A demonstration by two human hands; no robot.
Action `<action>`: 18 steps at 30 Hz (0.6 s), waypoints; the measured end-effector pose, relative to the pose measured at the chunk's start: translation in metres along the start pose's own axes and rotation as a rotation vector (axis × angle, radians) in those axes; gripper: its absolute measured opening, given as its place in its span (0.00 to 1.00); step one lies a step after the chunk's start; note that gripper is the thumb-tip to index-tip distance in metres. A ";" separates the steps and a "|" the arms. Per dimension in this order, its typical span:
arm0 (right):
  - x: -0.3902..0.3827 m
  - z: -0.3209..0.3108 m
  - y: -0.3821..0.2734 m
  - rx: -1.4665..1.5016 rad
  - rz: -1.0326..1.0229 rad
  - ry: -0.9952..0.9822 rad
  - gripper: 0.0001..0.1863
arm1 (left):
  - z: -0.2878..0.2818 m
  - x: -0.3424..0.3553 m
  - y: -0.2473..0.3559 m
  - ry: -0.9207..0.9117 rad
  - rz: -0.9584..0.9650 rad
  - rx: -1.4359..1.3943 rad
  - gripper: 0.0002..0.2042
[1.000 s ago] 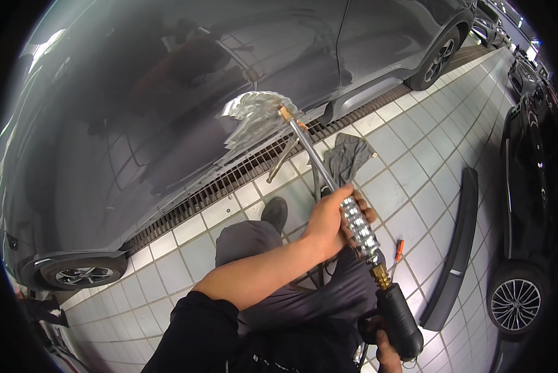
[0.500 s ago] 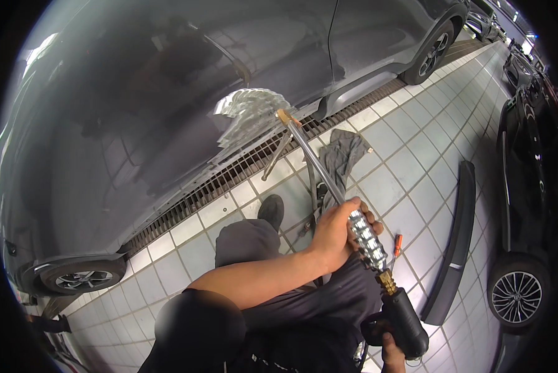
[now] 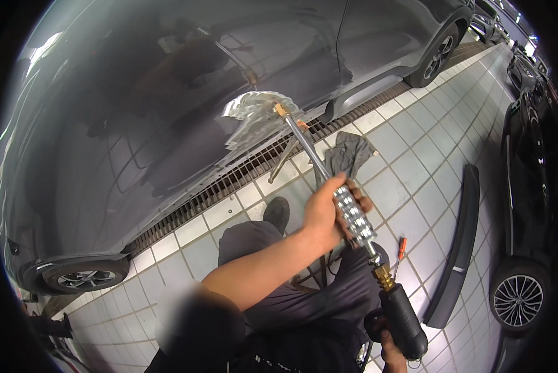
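Observation:
A slide hammer runs from the dark grey car's side down to my right side. My left hand is closed around its ribbed silver sliding weight. A stretch of bare rod shows between the weight and the brass fitting. My right hand, partly hidden, is wrapped round the black handle. At the far end, the copper-coloured tip meets a bare, sanded metal patch low on the panel.
A grey cloth lies on the tiles beside a metal bar. To the right are an orange-handled screwdriver, a long black trim strip and a black car. A floor grate runs along the grey car.
My left hand has slid the weight up the rod toward the car, opening a gap before the brass fitting. My right hand stays at the handle.

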State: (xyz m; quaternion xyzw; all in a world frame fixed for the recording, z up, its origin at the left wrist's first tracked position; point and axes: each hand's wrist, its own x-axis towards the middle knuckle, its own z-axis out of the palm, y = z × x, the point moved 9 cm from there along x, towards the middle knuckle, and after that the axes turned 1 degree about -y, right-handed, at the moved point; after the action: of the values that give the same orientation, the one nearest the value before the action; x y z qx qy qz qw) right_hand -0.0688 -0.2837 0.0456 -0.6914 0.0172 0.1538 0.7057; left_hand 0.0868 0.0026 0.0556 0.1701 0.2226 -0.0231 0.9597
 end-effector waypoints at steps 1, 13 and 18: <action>0.000 0.000 -0.001 -0.003 -0.001 0.000 0.23 | -0.001 0.001 0.004 0.022 0.023 -0.001 0.11; 0.005 0.017 0.000 0.330 0.127 0.039 0.25 | 0.014 -0.017 -0.018 -0.170 -0.011 0.139 0.13; 0.008 0.005 0.001 0.170 0.012 0.070 0.18 | 0.012 -0.014 -0.019 -0.118 -0.030 0.036 0.13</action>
State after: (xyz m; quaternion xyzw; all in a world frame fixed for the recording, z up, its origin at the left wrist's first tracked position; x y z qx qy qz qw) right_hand -0.0621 -0.2770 0.0429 -0.6337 0.0589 0.1315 0.7600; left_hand 0.0767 -0.0196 0.0664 0.1822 0.1675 -0.0514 0.9675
